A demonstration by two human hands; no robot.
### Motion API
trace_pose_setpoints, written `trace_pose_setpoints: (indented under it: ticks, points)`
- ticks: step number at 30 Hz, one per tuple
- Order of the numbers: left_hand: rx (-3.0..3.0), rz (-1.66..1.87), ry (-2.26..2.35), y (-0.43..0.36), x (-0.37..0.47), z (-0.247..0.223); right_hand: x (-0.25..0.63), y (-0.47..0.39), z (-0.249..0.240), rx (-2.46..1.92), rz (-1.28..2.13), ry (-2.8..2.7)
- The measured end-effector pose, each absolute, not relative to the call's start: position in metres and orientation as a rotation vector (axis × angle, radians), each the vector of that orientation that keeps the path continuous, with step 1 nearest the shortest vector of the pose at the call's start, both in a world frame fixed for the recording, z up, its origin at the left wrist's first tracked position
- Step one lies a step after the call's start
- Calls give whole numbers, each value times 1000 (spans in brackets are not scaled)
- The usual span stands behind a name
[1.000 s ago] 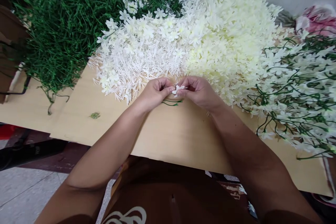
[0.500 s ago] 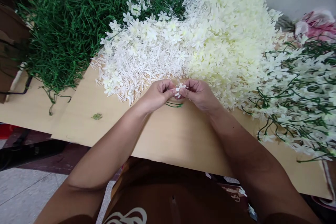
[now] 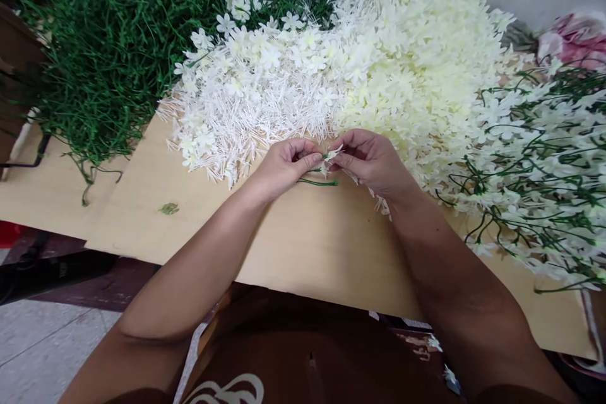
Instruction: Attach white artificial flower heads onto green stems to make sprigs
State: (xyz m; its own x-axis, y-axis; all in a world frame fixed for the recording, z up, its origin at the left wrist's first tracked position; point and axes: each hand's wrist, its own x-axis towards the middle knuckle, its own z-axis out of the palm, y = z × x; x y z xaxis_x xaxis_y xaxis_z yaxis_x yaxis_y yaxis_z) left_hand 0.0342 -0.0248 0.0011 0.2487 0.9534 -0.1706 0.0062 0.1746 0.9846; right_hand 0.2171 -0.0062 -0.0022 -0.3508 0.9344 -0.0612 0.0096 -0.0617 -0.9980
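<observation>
Between thumb and forefinger my left hand (image 3: pixel 290 165) pinches a green stem (image 3: pixel 318 182), whose lower parts stick out below the fingers. Close beside it, my right hand (image 3: pixel 370 161) is closed on a small white flower (image 3: pixel 333 154) at the stem's tip. More white flowers and thin white stalks (image 3: pixel 382 205) show under my right palm, partly hidden. Just beyond both hands lies a heap of white flowers with white stalks (image 3: pixel 269 107).
Green stems (image 3: pixel 113 44) are piled at the left, pale yellow flowers (image 3: pixel 416 57) at the back right. Flowers on green stems (image 3: pixel 540 170) spread at the right. A green scrap (image 3: pixel 169 208) lies on the cardboard (image 3: pixel 199 227). Pink-white cloth (image 3: pixel 575 41) sits behind.
My right hand has turned and moved slightly right, and the flower between the hands is now seen side-on. White flowers and stalks now show beneath my right hand.
</observation>
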Motion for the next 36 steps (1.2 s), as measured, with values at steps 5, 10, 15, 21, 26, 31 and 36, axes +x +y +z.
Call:
trace_pose_setpoints:
  ticks: [5,10,15,21,26,31,36]
  points:
    - [1158,954,1078,-24,34,1,218,-7,-5,-1063,1391,-1533]
    - [1163,991,1059,-24,35,-2,215,-8,-4,-1042,1411,-1533]
    - [1172,954,988,-26,37,-2,213,-9,1,-1028,1434,-1512]
    - [1173,991,1062,-27,37,-2,211,-9,4,-1059,1472,-1510]
    - [1168,977,1021,-27,38,-1,211,-9,5,-1093,1492,-1504]
    - [1153,977,999,-26,38,-2,211,-9,4,-1084,1534,-1475]
    - [1136,960,1068,-26,38,1,208,-11,3,-1037,1610,-1408]
